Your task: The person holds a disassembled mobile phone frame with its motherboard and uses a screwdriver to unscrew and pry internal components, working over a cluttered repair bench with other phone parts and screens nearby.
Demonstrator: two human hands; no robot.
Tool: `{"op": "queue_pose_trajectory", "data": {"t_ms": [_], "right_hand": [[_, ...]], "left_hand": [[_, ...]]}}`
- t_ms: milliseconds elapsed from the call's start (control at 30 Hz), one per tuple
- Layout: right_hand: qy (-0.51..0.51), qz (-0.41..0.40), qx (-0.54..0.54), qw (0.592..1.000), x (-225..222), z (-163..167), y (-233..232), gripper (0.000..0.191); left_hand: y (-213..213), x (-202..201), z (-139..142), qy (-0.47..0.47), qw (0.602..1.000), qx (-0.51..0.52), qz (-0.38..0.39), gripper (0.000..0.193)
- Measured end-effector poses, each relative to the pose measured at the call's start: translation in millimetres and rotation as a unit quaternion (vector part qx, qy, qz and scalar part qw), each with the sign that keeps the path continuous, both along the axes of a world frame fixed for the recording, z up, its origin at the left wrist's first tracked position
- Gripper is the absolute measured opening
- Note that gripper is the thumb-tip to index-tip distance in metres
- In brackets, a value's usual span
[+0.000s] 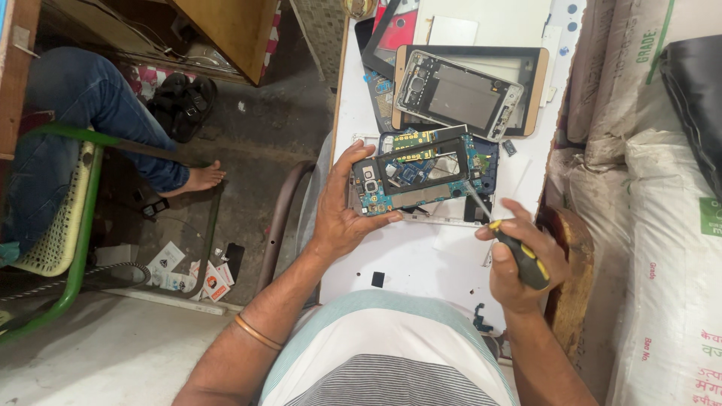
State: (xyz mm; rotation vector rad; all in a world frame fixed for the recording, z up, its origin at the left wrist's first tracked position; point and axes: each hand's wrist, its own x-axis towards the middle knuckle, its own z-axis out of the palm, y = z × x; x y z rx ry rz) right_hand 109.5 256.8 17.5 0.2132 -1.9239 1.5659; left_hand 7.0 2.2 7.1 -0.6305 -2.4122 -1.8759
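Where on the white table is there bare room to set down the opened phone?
Bare white table lies between the left hand, the right hand and the striped shirt, apart from a small black square. Beyond the blue-boarded opened phone, gold-rimmed frames crowd the far end.

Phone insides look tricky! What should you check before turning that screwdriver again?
1. Left hand grips the opened phone firmly: ok.
2. Right hand wraps the screwdriver handle: ok.
3. Tip sits at the phone's lower right edge: ok; seated in a screw head: cannot tell.
4. Phone held over the white table, so dropped screws land there: ok.
5. Other phone frame lies clear of the hands: ok.
6. Loose bits on the table near the hands: not ok.
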Motion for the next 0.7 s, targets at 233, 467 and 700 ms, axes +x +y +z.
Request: {"op": "queue_pose_trajectory", "data": {"t_ms": [233, 467, 700], "right_hand": [[-0.030, -0.008, -0.236, 0.971, -5.7, -9.4, 6.9, 0.031], [-0.098, 0.071, -0.230, 0.966, -7.5, -6.3, -0.4, 0.040], [-0.127, 0.023, -0.220, 0.967, -1.5, -13.6, 0.1, 0.038]], "left_hand": [[0.1, 0.6, -6.4, -0.001, 1.000, 0.004, -0.009, 0.100], [-2.8, 0.6, -5.8, 0.018, 0.999, -0.013, -0.026, 0.106], [-3.3, 0.2, -3.8, 0.043, 0.996, -0.063, -0.041, 0.105]]}}
